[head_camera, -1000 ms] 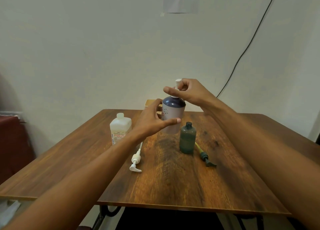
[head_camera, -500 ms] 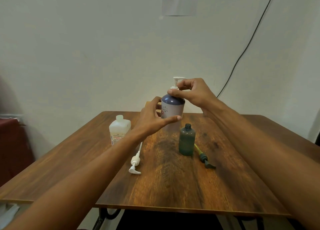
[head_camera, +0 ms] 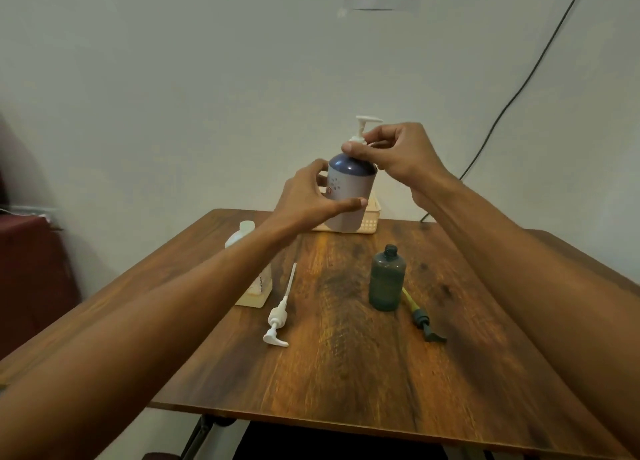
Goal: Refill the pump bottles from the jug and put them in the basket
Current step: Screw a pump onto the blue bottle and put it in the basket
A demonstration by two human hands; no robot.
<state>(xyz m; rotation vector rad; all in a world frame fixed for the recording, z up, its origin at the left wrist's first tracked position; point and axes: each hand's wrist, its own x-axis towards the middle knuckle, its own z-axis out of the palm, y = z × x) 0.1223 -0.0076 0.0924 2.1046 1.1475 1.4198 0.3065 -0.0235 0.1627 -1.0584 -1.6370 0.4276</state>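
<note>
A purple-topped pump bottle is held above the far middle of the table. My left hand grips its body. My right hand pinches the collar of its white pump head. The cream basket sits behind it at the table's far edge, mostly hidden. A dark green bottle stands open with no pump, and its dark pump lies beside it on the right. The translucent jug stands at the left, partly behind my left forearm.
A loose white pump lies on the wooden table between the jug and the green bottle. A black cable runs down the wall at the right. A dark red object stands off the table's left side.
Both hands have lifted the purple bottle a little higher and farther back, toward the basket. The white pump head now shows fully above my right fingers.
</note>
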